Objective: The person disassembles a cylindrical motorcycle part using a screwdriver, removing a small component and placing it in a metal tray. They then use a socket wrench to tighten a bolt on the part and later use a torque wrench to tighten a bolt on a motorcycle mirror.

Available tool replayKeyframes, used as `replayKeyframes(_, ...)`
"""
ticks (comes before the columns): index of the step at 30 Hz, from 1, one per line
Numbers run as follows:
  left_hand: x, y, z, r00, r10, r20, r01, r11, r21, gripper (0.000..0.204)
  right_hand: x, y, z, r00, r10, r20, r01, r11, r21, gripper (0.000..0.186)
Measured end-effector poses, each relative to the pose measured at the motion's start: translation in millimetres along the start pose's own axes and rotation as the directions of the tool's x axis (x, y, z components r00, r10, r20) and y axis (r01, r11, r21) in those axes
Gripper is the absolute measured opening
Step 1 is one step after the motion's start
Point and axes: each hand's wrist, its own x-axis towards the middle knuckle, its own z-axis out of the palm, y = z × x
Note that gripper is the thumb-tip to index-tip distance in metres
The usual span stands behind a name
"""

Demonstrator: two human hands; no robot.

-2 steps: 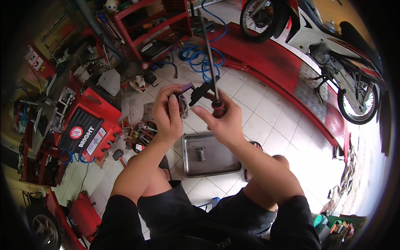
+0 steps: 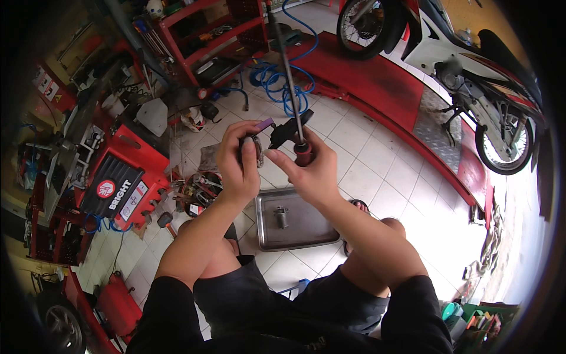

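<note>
My left hand (image 2: 237, 162) is closed round a dark, partly metallic part (image 2: 258, 154) that the fingers mostly hide. A small purple block (image 2: 265, 124) sticks out at its fingertips. In my right hand (image 2: 316, 176) is a long screwdriver (image 2: 289, 76), its red and black handle in the palm and its shaft pointing up and away. The same hand also holds a flat black part (image 2: 286, 133), tilted between thumb and fingers, close to the purple block. Whether the two touch, I cannot tell. Below the hands, a metal cylindrical part (image 2: 282, 217) lies in a steel tray (image 2: 298, 244).
Loose tools (image 2: 197, 192) and a red machine (image 2: 121, 183) crowd the left. A coiled blue hose (image 2: 277, 85) lies ahead, beside a red shelf rack (image 2: 215, 35). At right, a motorcycle (image 2: 460, 82) stands on a red lift platform (image 2: 377, 76). My knees flank the tray.
My right hand has shifted slightly left with the screwdriver and black part, and the shaft leans a little more to the left. The left hand keeps its hold.
</note>
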Motion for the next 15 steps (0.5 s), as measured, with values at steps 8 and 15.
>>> replayKeyframes(8, 0, 4, 8, 0.987, 0.16, 0.023, -0.161, 0.98, 0.119, 0.023, 8, -1, 1, 0.991, -0.123, -0.047, 0.121, 0.992, -0.038, 0.052)
replayKeyframes(15, 8, 16, -3, 0.989, 0.149, 0.01, -0.148, 0.973, 0.175, 0.021, 15, -1, 10, 0.989, -0.148, -0.009, 0.147, 0.975, 0.167, 0.047)
